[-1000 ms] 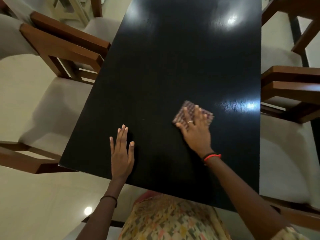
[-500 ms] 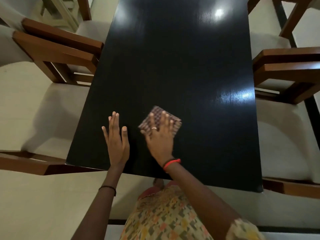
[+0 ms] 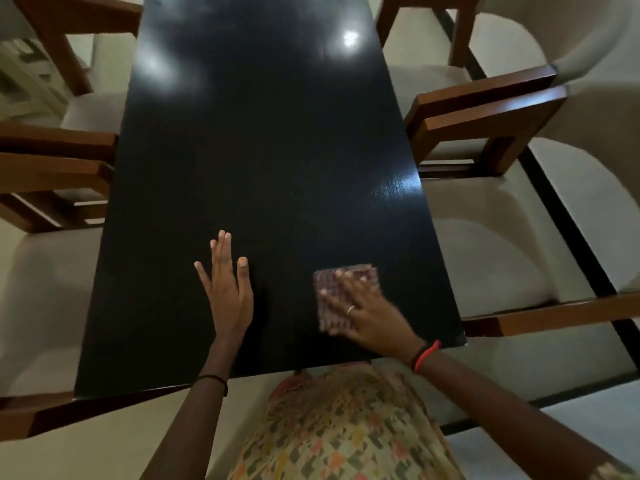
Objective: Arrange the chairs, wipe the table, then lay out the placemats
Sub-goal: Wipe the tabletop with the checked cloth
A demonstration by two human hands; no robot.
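A long glossy black table [image 3: 270,140] runs away from me. My right hand [image 3: 367,313] lies flat on a small checked brown cloth [image 3: 329,282], pressing it against the tabletop near the front right corner; the hand is blurred. Flat on the table to the left of the cloth rests my left hand [image 3: 227,289], fingers spread, holding nothing. Wooden armchairs with cream seats stand along both long sides: two on the left [image 3: 45,271] and two on the right [image 3: 491,258]. No placemats are visible.
Wooden armrests [image 3: 485,109] on the right and armrests [image 3: 55,161] on the left sit close to the table's edges. A pale floor [image 3: 86,452] lies at the table's near end, where I stand in a patterned garment.
My right hand slid the cloth left toward my left hand, then back right toward the front right corner. My left hand stayed flat. The view shifted.
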